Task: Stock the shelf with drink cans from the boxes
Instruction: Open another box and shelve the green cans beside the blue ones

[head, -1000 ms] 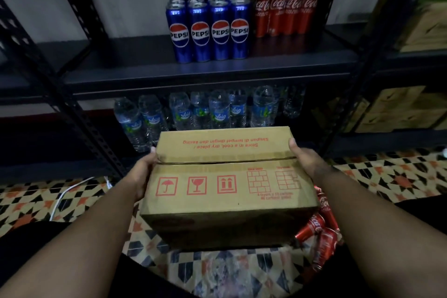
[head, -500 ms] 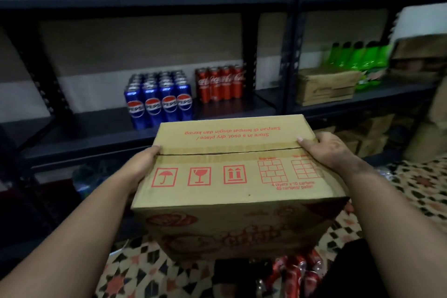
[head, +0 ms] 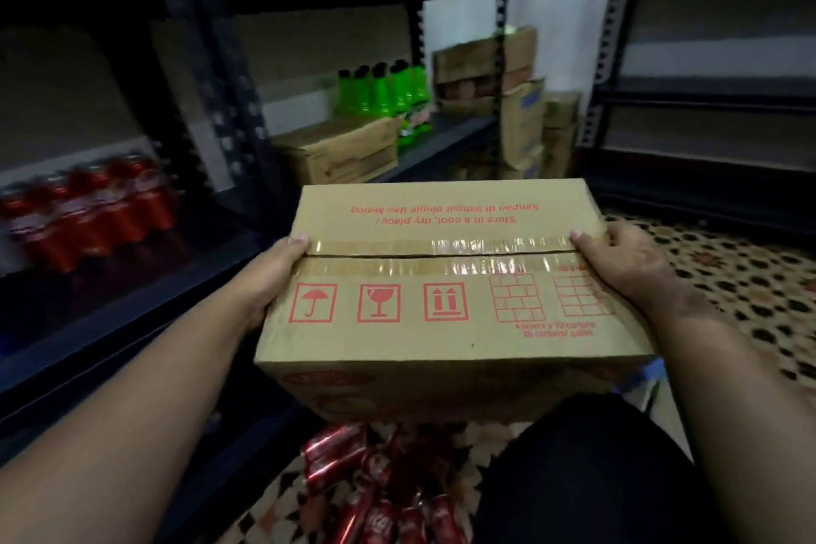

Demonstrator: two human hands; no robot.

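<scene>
Both arms reach forward, the left hand (head: 269, 278) and right hand (head: 627, 261) clamping the taped cardboard box (head: 441, 278) by its ends, thumbs on top, above what seem red cans (head: 379, 495) on the floor.

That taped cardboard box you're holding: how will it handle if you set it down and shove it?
The brown taped cardboard box probably stays stiff: its faces look flat between the left hand and right hand. Low and wide, it should slide, not tip. Its glass symbol hints at fragile contents.

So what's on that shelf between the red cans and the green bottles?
In the head view, a closed cardboard box sits between the red cans and green bottles.
</scene>
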